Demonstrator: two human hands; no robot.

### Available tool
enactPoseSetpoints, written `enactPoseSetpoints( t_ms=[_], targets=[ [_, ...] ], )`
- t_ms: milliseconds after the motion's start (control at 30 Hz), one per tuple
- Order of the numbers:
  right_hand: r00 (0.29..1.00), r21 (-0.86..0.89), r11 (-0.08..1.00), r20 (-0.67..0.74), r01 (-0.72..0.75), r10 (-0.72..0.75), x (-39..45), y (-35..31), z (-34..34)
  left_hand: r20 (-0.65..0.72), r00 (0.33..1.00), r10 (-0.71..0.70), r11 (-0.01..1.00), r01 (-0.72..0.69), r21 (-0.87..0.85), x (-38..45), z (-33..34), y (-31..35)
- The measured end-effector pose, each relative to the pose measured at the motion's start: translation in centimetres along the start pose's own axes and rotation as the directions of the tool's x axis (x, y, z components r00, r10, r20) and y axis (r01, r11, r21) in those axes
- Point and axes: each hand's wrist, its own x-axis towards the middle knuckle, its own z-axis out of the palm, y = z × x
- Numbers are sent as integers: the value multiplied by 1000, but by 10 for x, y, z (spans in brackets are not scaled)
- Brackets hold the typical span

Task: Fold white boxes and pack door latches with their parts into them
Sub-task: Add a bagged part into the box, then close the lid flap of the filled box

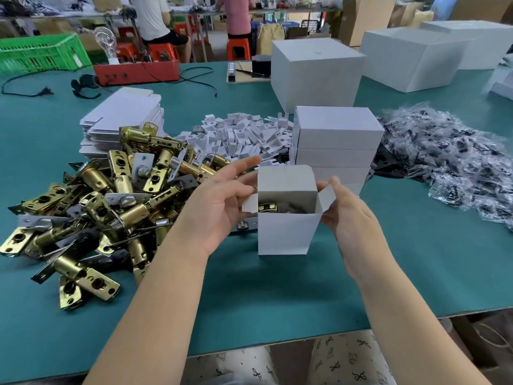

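Note:
A small white box point(283, 234) stands upright on the green table point(277, 295), its top flaps open. Inside it I see a brass door latch point(267, 208) and a dark part beside it. My left hand point(219, 201) is at the box's left side flap, fingers straight and reaching behind the back flap. My right hand point(349, 218) pinches the right side flap between thumb and fingers. A heap of brass latches point(105, 195) lies to the left.
Flat unfolded boxes point(122, 115) are stacked at the back left, next to a pile of white card inserts point(244, 134). Closed small boxes point(336, 134) are stacked just behind the open one. Bagged parts point(455, 159) lie right. Large white cartons point(313, 73) stand further back.

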Motion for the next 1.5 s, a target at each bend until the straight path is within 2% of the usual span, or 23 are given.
enactPoseSetpoints(
  t_ms=[67, 167, 233, 333, 467, 600, 667, 733, 833, 967, 1067, 1133, 1300, 1500],
  targets=[
    [999, 9, 1000, 38, -2, 2, -1, -1, 4, 37, 999, -34, 995, 37, -88, -1, 2, -2],
    [990, 66, 995, 113, 77, -84, -2, -4, 7, 119, 992, -50, 960, 80, -267, -1, 1, -2],
    [981, 96, 991, 161, 92, -107, -2, -7, 7, 194, 981, -4, 924, 78, -374, -2, -1, -1],
    [973, 129, 989, 207, 74, -100, 1, -9, 7, 268, 960, 79, 911, 40, -411, -2, -3, 0],
    [971, 222, 972, 202, 83, -129, 4, -9, 11, 254, 965, 69, 950, 14, -311, 0, -4, -3],
    [970, 266, 945, 95, 190, -222, 5, -5, 18, 229, 970, 81, 964, -17, -267, 1, -4, -5],
    [956, 225, 935, 47, 273, -290, 4, -6, 20, 196, 978, 68, 989, -40, -144, 1, -1, -8],
    [936, 186, 921, 22, 341, -351, 3, -6, 22, 149, 986, 69, 996, -77, 49, 0, 5, -12],
    [901, 153, 890, -23, 431, -432, 1, -6, 22, 102, 982, 161, 954, -181, 238, -1, 16, -19],
    [875, 163, 863, 4, 478, -485, -8, 3, 22, 108, 926, 362, 873, -377, 310, -5, 21, -15],
    [848, 139, 844, 44, 519, -529, -12, 6, 21, 161, 899, 408, 831, -438, 343, -6, 17, -12],
    [860, 147, 854, 39, 499, -509, -11, 5, 21, 193, 898, 395, 802, -439, 404, -8, 18, -12],
    [860, 92, 862, 76, 498, -505, -10, 12, 14, 270, 908, 320, 816, -409, 409, -14, 17, -9],
    [882, 47, 882, 19, 469, -470, -8, 14, 12, 185, 938, 294, 799, -348, 490, -12, 14, -9]
  ],
)
